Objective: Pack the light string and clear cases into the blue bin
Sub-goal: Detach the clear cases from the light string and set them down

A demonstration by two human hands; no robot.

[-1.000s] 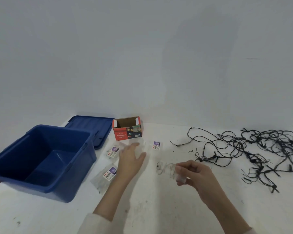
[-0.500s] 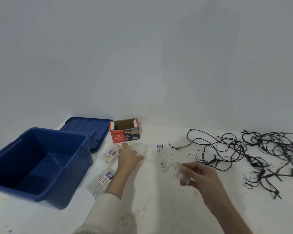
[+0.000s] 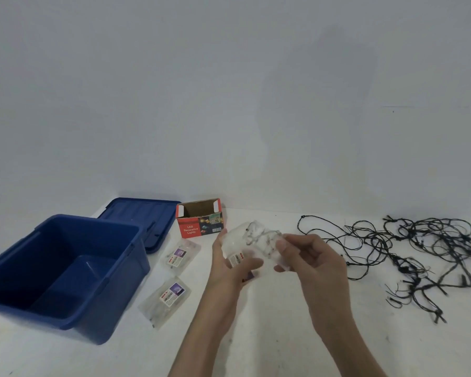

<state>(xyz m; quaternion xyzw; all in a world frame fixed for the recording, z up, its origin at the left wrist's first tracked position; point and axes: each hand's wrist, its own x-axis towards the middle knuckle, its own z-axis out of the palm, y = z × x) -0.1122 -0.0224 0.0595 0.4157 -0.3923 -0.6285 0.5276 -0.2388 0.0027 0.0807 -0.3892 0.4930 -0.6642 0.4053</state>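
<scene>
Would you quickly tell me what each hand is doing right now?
Left hand: holding a labelled clear case.
Right hand: pinching a second clear case with thin wire.

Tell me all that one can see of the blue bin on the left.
The blue bin is a deep rectangular tub of dark blue, plastic-looking material with a thick rim. It stands upright and open on the white table, at the left; nothing shows inside it. Its lid lies flat behind it; whether they touch cannot be told. Neither the left hand nor the right hand touches it.
</scene>
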